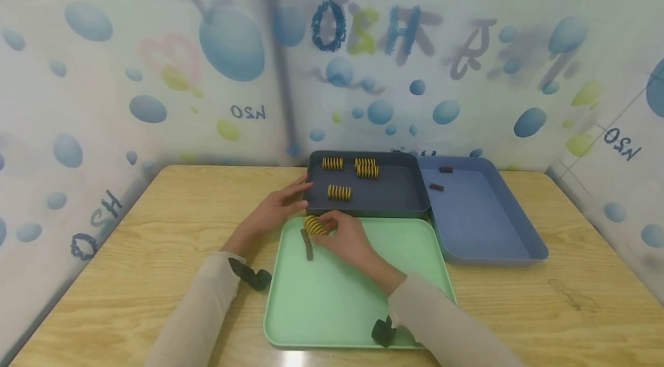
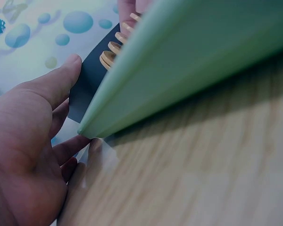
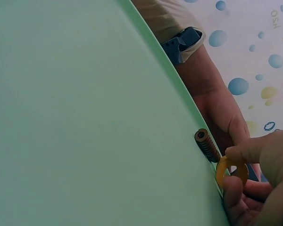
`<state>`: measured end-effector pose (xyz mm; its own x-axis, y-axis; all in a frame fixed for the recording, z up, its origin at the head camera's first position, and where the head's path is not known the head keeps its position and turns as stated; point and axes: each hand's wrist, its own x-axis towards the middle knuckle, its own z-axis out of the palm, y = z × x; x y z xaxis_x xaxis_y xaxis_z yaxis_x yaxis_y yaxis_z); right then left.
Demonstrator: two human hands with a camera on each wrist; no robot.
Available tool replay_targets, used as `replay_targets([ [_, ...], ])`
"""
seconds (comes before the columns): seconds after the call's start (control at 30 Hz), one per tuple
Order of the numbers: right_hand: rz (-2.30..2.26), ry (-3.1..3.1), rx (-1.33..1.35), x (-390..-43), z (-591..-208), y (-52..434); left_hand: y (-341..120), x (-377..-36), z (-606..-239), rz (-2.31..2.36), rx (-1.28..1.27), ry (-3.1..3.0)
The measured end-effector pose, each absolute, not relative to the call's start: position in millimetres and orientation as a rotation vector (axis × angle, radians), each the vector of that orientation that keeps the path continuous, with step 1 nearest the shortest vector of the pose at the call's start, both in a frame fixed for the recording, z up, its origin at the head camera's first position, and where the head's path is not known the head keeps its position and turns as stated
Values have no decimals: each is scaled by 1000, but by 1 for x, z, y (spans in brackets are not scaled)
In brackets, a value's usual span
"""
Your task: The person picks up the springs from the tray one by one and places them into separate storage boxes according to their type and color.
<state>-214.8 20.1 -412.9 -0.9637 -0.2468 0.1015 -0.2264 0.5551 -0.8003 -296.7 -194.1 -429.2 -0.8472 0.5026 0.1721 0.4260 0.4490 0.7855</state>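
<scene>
My right hand [image 1: 346, 238] pinches a yellow coil spring [image 1: 314, 225] between thumb and fingers, over the far left corner of the green tray [image 1: 358, 298]. In the right wrist view the yellow spring [image 3: 220, 173] shows end-on. Just beside it on the green tray lies a thin brown spring [image 3: 206, 144]; from the head it looks like perhaps two end to end. My left hand [image 1: 275, 208] rests at the left side of the dark tray [image 1: 396, 197], fingers extended. In the left wrist view its fingers are by the trays' edges; firm contact is unclear.
Several yellow springs [image 1: 339, 193] lie inside the dark tray, behind the green one. On the right, a blue tray [image 1: 482, 229] holds two small brown springs [image 1: 437, 187]. All three trays stand close together on a wooden table [image 1: 586, 275], against a patterned wall [image 1: 332, 96].
</scene>
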Motion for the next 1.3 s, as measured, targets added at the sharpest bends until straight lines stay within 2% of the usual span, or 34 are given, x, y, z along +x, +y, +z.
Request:
replay_targets([
  [0.77,-1451,2797,-414,-216,-416,21,-194,-295,-429,1368,847,2603],
  [1.3,-1416,2802,-407,-212,-392,28,-190,-285,-415,1414,849,2566],
])
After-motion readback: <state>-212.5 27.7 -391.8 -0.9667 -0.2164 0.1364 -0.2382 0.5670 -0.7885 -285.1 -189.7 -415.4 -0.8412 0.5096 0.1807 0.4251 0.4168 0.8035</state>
